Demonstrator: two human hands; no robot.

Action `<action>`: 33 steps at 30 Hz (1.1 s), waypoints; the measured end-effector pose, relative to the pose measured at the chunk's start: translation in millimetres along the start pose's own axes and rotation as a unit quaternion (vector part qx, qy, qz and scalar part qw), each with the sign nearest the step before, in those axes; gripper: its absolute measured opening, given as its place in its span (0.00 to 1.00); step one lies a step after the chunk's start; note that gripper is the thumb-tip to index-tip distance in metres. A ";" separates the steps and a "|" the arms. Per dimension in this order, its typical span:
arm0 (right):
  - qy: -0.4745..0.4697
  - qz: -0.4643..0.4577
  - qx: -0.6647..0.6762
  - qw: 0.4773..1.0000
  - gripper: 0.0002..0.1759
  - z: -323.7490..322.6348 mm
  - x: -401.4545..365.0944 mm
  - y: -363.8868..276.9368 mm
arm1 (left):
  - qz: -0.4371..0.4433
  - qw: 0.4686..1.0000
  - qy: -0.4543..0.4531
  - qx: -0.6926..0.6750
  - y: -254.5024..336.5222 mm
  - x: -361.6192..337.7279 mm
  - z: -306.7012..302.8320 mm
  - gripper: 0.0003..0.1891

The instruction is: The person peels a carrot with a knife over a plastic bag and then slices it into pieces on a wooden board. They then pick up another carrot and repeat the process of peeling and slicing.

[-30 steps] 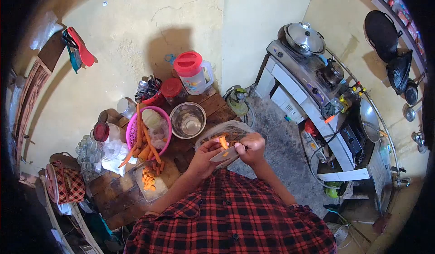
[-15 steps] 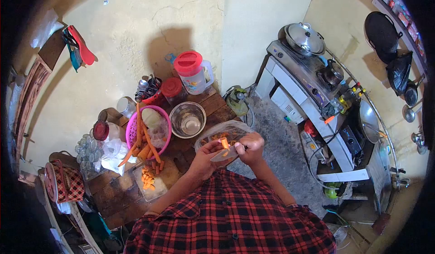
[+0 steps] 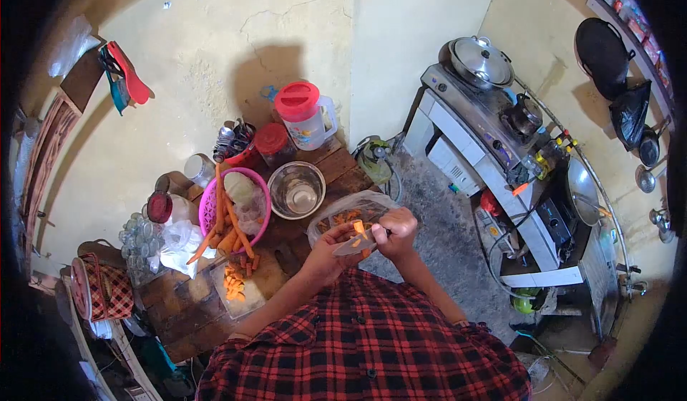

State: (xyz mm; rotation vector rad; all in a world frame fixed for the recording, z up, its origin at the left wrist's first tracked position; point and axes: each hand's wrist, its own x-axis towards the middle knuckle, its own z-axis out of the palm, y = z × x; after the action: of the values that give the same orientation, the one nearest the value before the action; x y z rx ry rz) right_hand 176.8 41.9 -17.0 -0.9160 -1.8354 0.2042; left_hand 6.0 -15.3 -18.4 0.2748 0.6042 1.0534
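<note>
My left hand [image 3: 329,249] is closed around a short piece of carrot [image 3: 359,227], whose end sticks up past the fingertips. In my right hand [image 3: 396,232] is a knife, gripped in a fist; its broad blade [image 3: 349,247] lies against the carrot and points left. Bits of orange cling to the blade. Just beyond both hands, a clear plastic bag [image 3: 372,199] stands open with carrot peelings inside. Left of my forearm, cut carrot pieces [image 3: 234,283] lie on a cutting board [image 3: 259,281].
A pink basket [image 3: 268,215] holds whole carrots [image 3: 230,218] and a pale round vegetable. Beside it on the wooden table [image 3: 182,308] stand a metal bowl [image 3: 320,199], a red-lidded pitcher [image 3: 303,125] and several glass jars. To the right is a stove [image 3: 479,114] with pots.
The carrot piece has tilted slightly and shifted right in my left hand. The knife blade has turned a little, and an orange bit now shows below it.
</note>
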 end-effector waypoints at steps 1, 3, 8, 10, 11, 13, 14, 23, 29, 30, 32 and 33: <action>0.001 -0.002 0.001 1.000 0.20 -0.3 -0.2 -1.7 | 0.025 0.998 -0.022 0.046 -2.4 1.5 -3.1 0.24; 0.006 -0.004 -0.006 1.000 0.20 -1.0 -0.1 -0.4 | 0.049 0.994 -0.042 0.091 -3.4 0.6 -3.2 0.26; 0.048 -0.001 -0.014 0.999 0.21 1.5 1.3 9.0 | -0.010 0.999 0.008 0.037 -0.7 -3.6 12.3 0.26; 0.007 -0.038 0.023 0.999 0.21 -1.9 6.6 -1.2 | 0.010 0.999 -0.025 0.030 -1.3 -1.7 5.9 0.25; 0.008 -0.037 0.023 0.999 0.21 -1.0 5.2 -2.2 | 0.031 0.997 -0.061 0.024 -0.5 -0.2 4.0 0.23; 0.009 -0.028 0.053 0.998 0.19 0.4 4.8 -2.4 | 0.051 0.997 -0.056 0.032 7.0 -3.7 16.4 0.23; 0.009 -0.029 0.054 0.998 0.19 0.8 4.3 -1.5 | 0.071 0.996 -0.048 0.039 9.5 -5.7 20.1 0.22; 0.012 -0.010 0.017 1.000 0.20 1.1 3.5 1.4 | 0.088 0.989 -0.041 0.115 7.3 -6.7 14.5 0.23; 0.016 -0.019 0.009 1.000 0.20 1.6 0.7 3.5 | 0.102 0.988 -0.044 0.111 3.5 -7.3 13.8 0.21; 0.026 -0.014 0.013 0.999 0.20 2.3 -0.1 3.3 | 0.104 0.987 -0.045 0.111 4.0 -7.4 13.7 0.21; 0.036 -0.009 0.016 0.999 0.21 1.7 0.5 2.0 | 0.075 0.993 -0.036 0.083 3.7 -7.6 13.5 0.21; 0.033 -0.007 0.020 0.999 0.20 0.6 2.9 -1.6 | 0.075 0.993 -0.035 0.083 1.7 -7.8 13.6 0.21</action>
State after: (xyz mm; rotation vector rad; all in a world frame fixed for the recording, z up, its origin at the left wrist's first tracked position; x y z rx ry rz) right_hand 174.9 42.9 -14.3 -0.8712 -1.7704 0.1990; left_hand 10.1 -20.4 -4.0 0.5062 0.6153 1.1340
